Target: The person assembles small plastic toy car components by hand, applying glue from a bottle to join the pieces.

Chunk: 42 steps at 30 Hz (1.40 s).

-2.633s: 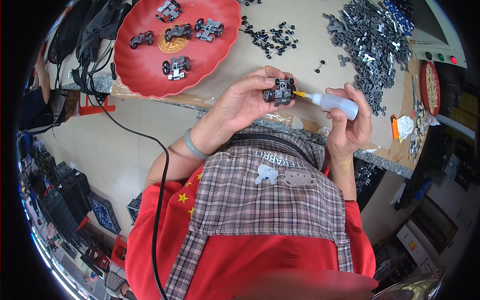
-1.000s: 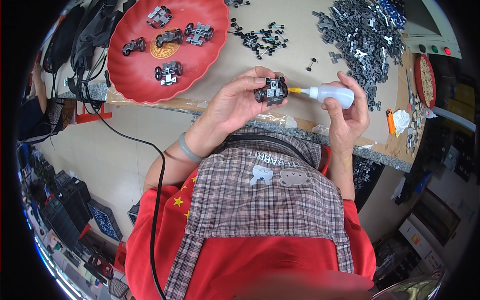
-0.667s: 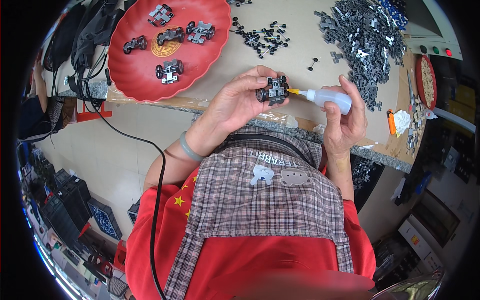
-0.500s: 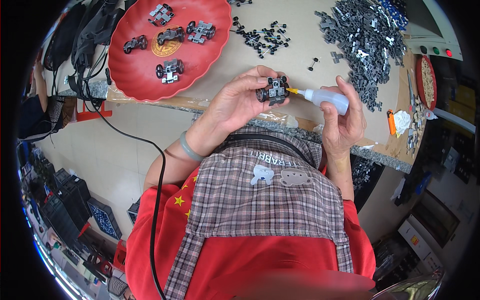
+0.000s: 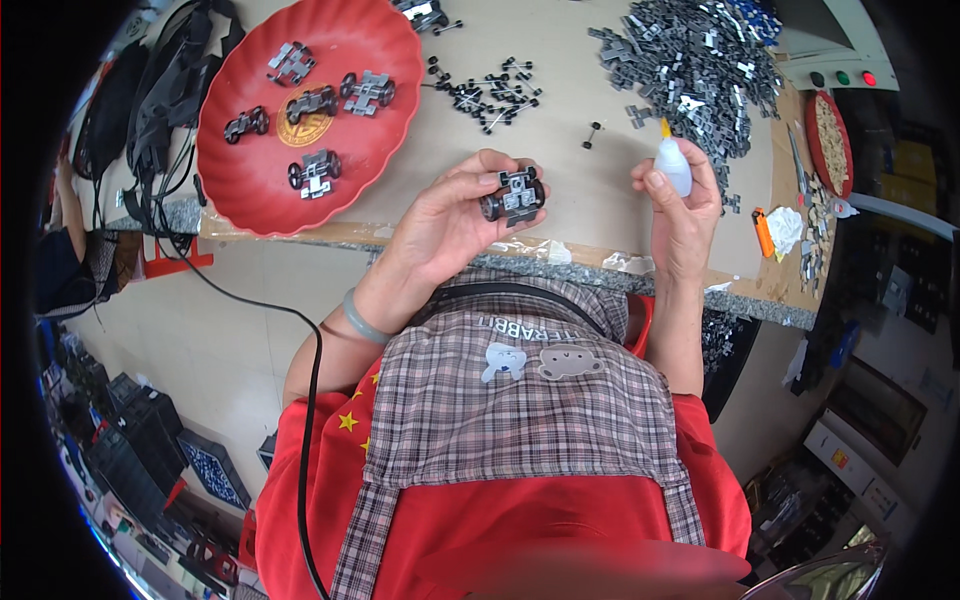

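Above the near edge of the table, my left hand point(image 5: 440, 218) grips a small grey toy car chassis point(image 5: 519, 196) with black wheels. The fingers close on its left side, and its flat grey underside faces up. To the right, my right hand point(image 5: 688, 222) holds a translucent squeeze bottle point(image 5: 673, 170) upright, its yellow nozzle pointing up and away from the chassis. A single axle with black wheels point(image 5: 591, 135) lies on the table beyond, between the two hands.
A scalloped red tray point(image 5: 375, 150) with several chassis stands at the left. Behind my hands lies a scatter of wheel axles point(image 5: 490, 98). Grey plastic parts point(image 5: 690, 75) are heaped at the back right. An orange cutter point(image 5: 764, 233) lies near the right edge; a black cable point(image 5: 318, 380) hangs at the left.
The bottle's nozzle has left the chassis; my right hand has turned the bottle upright and moved it away. My left hand still holds the chassis, a little lower in view. The whole view has shifted slightly.
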Each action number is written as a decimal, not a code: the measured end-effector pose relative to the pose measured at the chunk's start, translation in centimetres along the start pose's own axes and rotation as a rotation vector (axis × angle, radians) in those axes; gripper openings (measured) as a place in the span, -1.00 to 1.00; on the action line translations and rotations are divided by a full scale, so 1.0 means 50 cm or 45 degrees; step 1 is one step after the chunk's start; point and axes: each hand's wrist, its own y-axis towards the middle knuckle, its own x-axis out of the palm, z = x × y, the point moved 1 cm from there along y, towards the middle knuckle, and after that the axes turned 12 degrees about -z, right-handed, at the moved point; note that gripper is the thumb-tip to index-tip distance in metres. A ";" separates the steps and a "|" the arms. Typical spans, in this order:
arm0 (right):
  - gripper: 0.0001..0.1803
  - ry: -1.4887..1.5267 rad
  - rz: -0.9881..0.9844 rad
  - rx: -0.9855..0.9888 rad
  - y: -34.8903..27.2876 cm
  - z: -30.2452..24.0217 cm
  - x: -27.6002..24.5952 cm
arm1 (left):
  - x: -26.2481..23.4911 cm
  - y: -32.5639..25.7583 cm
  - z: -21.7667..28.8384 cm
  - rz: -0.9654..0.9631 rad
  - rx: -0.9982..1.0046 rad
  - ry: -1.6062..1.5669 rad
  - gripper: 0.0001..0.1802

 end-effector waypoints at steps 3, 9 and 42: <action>-0.68 -0.095 0.095 -0.048 0.004 0.000 -0.009 | 0.000 0.000 0.000 0.015 -0.021 0.003 -0.80; -0.79 -0.766 0.389 0.007 0.018 -0.017 -0.069 | -0.001 0.000 0.001 0.024 -0.006 0.003 -0.78; -0.75 -0.676 -0.547 -0.420 -0.004 0.000 0.089 | 0.007 0.012 -0.012 0.023 -0.065 0.131 -0.82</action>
